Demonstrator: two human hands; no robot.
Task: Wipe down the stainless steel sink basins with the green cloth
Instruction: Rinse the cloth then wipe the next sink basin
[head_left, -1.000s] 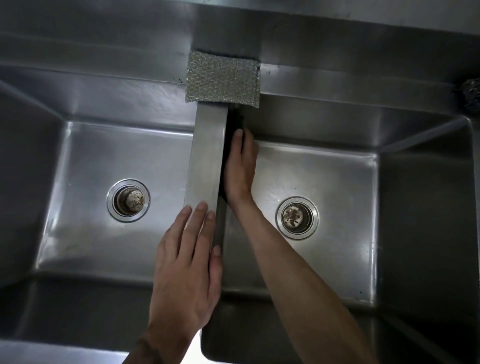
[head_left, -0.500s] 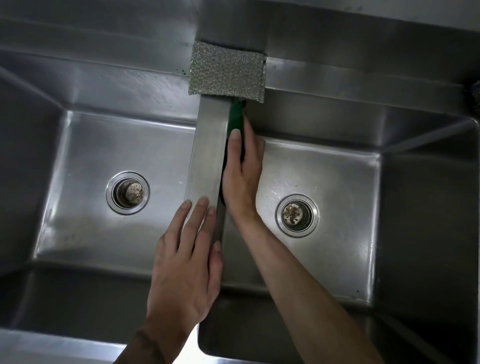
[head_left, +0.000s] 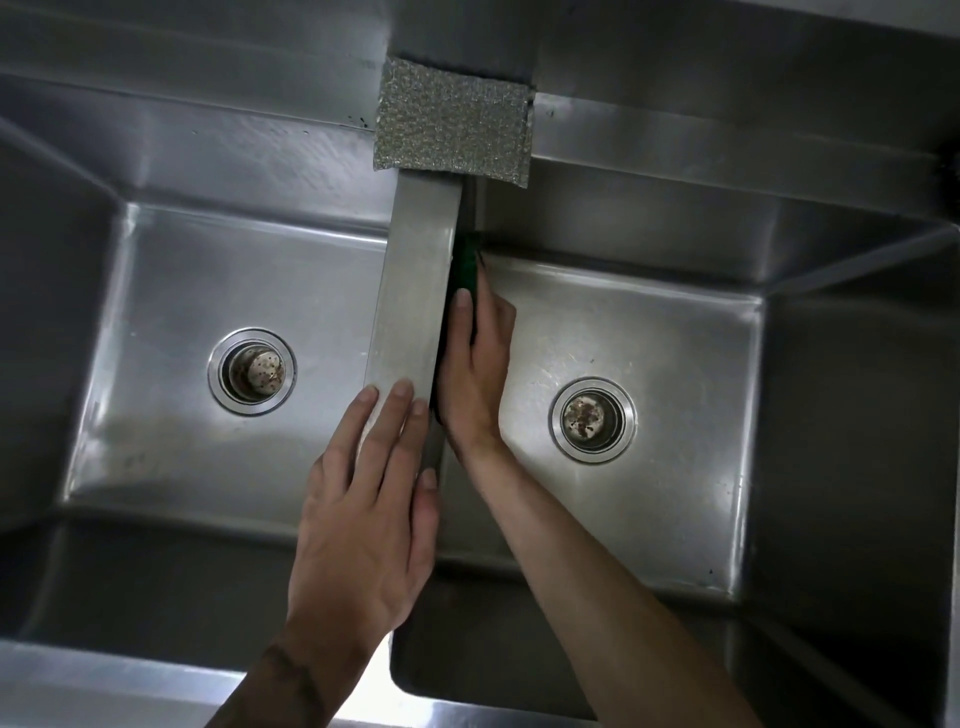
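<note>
- the right hand reaches down into the right basin and presses the green cloth against that basin's left wall, which is the side of the divider.
- its fingers lie nearly straight and close together, pointing toward the back of the sink. they push on the cloth rather than wrap around it. the thumb is hidden, so it cannot be told whether it hooks the cloth.
- the cloth sits between the palm and the wall. a green end sticks out past the fingertips, and a thin dark edge of it shows along the divider beside the palm.
- the left hand rests palm down on the near end of the divider's top. its fingers are straight and together and hold nothing.
- a silver scouring pad lies on the back ledge at the far end of the divider.
- the left basin holds only the left drain, which has a speckled strainer.
- the right drain lies on the floor of the right basin, near the right wrist but apart from it.
</note>
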